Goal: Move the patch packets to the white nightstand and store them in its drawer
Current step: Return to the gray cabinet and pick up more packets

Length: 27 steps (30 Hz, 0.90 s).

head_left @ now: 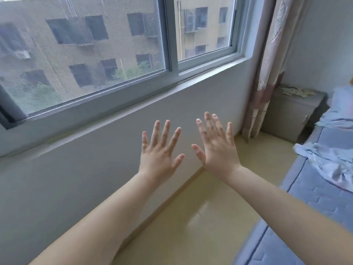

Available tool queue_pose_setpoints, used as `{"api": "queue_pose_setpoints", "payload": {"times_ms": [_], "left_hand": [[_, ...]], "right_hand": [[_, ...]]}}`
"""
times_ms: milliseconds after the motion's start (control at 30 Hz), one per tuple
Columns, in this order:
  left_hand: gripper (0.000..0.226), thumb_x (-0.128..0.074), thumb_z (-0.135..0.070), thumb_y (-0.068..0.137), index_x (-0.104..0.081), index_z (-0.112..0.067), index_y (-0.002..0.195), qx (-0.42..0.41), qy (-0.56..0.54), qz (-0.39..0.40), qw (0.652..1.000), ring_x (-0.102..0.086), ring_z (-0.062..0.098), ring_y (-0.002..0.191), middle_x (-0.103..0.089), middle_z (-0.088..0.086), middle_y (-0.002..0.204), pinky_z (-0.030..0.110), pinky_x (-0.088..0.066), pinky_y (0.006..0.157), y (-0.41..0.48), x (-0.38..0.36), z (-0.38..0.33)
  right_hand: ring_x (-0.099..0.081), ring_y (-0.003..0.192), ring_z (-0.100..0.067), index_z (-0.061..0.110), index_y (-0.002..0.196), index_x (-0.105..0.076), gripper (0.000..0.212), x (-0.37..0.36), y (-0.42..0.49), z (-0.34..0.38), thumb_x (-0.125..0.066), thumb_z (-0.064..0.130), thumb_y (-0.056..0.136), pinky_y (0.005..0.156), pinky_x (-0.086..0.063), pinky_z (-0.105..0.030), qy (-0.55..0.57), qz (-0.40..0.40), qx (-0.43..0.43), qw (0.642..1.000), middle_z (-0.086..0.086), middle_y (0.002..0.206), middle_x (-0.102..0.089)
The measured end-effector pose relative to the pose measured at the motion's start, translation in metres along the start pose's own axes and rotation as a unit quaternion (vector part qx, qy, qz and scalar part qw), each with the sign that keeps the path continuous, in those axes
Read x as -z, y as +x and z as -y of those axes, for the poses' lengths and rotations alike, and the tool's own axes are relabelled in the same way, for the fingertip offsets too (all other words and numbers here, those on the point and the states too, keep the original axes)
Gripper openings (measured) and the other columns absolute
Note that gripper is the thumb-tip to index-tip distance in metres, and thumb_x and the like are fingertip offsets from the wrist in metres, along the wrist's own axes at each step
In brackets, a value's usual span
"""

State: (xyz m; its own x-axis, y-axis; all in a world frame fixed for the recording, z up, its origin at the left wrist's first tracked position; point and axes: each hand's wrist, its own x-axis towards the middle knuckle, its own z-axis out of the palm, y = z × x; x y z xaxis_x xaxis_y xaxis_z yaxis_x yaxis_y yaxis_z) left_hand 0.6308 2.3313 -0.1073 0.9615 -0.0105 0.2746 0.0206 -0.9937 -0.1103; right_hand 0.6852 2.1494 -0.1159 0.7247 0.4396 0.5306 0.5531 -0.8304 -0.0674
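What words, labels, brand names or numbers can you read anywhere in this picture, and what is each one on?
No text can be read anywhere.
Packets on the nightstand: any print is too small and blurred.
Curtain: a pattern only, no lettering.
Bedding and mattress: no label visible.
Left hand and right hand: open, holding nothing.

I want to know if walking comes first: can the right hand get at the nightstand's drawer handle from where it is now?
Probably not. The right hand is spread open and empty in front of the wall, while the nightstand stands off in the corner beside the curtain. Bare floor leaves the way free.
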Motion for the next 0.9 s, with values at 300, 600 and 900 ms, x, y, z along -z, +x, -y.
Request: {"api": "queue_pose_setpoints", "payload": {"times_ms": [300,600,900], "left_hand": [[0.072,-0.020,-0.063,0.092,0.014,-0.037,0.149,-0.127,-0.022,-0.021,0.991,0.029,0.023,0.142,0.022,-0.004,0.158,0.052,0.016,0.112,0.230,-0.056,0.005],[0.071,-0.025,-0.062,0.094,0.009,-0.037,0.150,-0.245,-0.066,-0.048,0.966,0.022,0.025,0.145,0.016,-0.003,0.160,0.055,0.005,0.115,0.476,-0.138,-0.048],[0.070,-0.030,-0.058,0.095,0.002,-0.034,0.152,-0.355,-0.109,-0.019,0.928,0.014,0.027,0.147,0.009,0.001,0.161,0.055,-0.001,0.115,0.687,-0.189,-0.193]], "right_hand": [[-0.024,0.143,-0.031,0.013,0.147,-0.030,0.065,-0.085,0.139,-0.112,-0.027,0.051,0.095,0.111,-0.017,-0.059,-0.081,0.001,-0.111,0.990,-0.013,0.156,-0.025],[-0.034,0.139,-0.034,0.010,0.144,-0.039,0.066,-0.162,0.274,-0.257,-0.027,0.049,0.093,0.107,-0.026,-0.062,-0.152,0.008,-0.218,0.964,-0.016,0.153,-0.032],[-0.029,0.142,-0.032,0.011,0.145,-0.037,0.066,-0.186,0.349,-0.448,-0.024,0.050,0.094,0.109,-0.021,-0.061,-0.192,0.021,-0.366,0.910,-0.014,0.154,-0.029]]}}
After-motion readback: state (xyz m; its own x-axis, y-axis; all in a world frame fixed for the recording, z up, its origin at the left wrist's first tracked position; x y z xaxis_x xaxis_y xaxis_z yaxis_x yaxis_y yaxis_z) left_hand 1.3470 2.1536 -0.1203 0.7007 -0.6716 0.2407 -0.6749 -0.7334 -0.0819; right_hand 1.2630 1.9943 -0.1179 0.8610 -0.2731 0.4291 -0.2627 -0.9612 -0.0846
